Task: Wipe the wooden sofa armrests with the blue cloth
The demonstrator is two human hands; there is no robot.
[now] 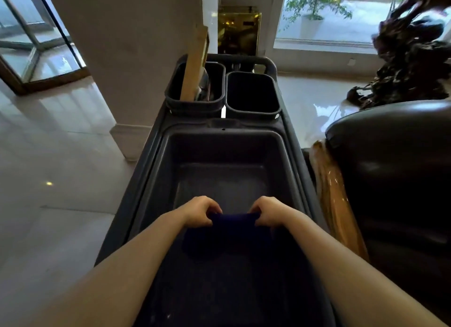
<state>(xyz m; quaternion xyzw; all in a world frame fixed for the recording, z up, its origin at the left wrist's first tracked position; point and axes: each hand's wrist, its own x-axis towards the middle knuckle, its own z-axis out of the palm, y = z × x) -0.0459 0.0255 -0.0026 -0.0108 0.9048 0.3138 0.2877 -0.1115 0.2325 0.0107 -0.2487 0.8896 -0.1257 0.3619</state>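
Hands: your left hand (200, 210) and right hand (269, 211) each pinch a top corner of the blue cloth (228, 231) over the cart tub (229, 146); a loosened grip likely drops it before the wooden armrest (335, 200).

No readable text, label, brand or number shows on anything here

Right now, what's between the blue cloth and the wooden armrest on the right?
In the head view, the right hand grips the blue cloth; beyond it come the grey cart tub's right wall, then the wooden armrest. Nothing loose lies there.
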